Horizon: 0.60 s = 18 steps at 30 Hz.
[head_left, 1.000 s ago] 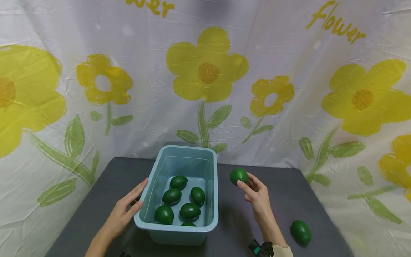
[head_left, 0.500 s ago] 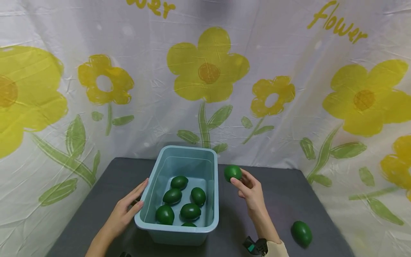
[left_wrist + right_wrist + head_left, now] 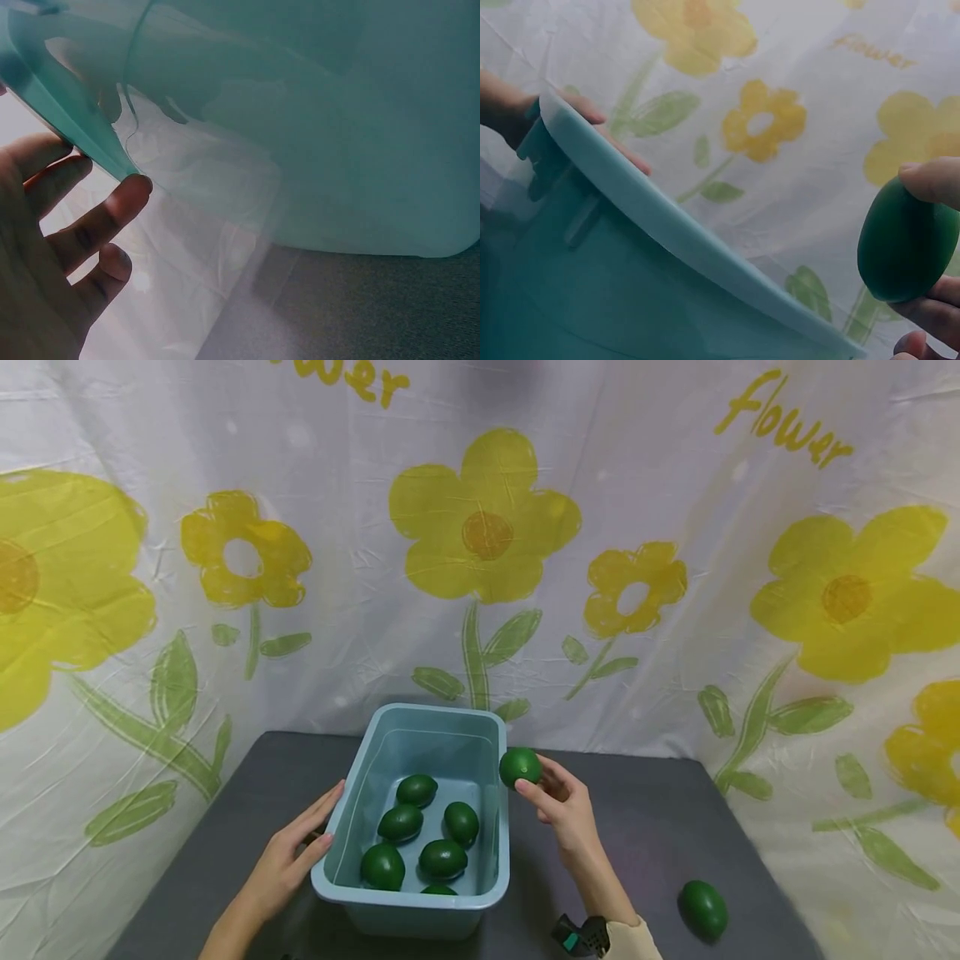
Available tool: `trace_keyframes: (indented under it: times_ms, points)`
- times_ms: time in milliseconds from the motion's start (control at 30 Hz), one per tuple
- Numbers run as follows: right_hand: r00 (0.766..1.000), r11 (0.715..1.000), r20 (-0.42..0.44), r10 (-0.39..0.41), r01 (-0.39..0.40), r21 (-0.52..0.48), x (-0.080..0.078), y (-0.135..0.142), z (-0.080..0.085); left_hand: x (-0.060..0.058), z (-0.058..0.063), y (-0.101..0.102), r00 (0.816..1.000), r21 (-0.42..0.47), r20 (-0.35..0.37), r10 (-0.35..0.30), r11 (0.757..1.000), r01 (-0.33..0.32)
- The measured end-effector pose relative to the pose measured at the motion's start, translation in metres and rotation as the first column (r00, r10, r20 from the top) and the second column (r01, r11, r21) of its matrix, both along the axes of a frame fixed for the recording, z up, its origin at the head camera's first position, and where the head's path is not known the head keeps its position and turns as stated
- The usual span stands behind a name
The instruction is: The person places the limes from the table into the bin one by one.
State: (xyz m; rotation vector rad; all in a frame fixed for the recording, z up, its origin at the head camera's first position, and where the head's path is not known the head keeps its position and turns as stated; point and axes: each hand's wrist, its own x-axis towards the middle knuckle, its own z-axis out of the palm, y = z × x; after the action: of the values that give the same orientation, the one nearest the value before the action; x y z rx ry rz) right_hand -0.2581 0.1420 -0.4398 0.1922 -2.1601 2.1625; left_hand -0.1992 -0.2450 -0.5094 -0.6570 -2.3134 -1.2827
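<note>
A light-blue plastic tub [image 3: 420,900] stands on the dark table, with several green limes [image 3: 442,859] lying on its floor. My left hand [image 3: 288,852] rests against the tub's left side, its fingertips touching just under the rim, as the left wrist view also shows. Between thumb and fingers, my right hand [image 3: 562,806] pinches another lime [image 3: 519,767] by the tub's right rim. The right wrist view has this held lime [image 3: 907,240] at the right, apart from the tub wall [image 3: 652,292].
One more lime [image 3: 703,911] lies on the table [image 3: 637,852] at the right, beyond my right forearm. A white curtain [image 3: 345,635] printed with yellow flowers hangs behind and at both sides of the table.
My right hand has moved left with the pinched lime, from over the table to the tub's right rim. My left hand stays against the tub.
</note>
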Motion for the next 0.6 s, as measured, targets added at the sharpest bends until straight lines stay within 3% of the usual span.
trace_keyframes:
  times_ms: [600]
  points:
    - [0.995, 0.989, 0.007, 0.099, -0.099, 0.107, -0.006, -0.017, 0.002, 0.001, 0.001, 0.0, 1.0, -0.003, 0.008, 0.004, 1.0, -0.004]
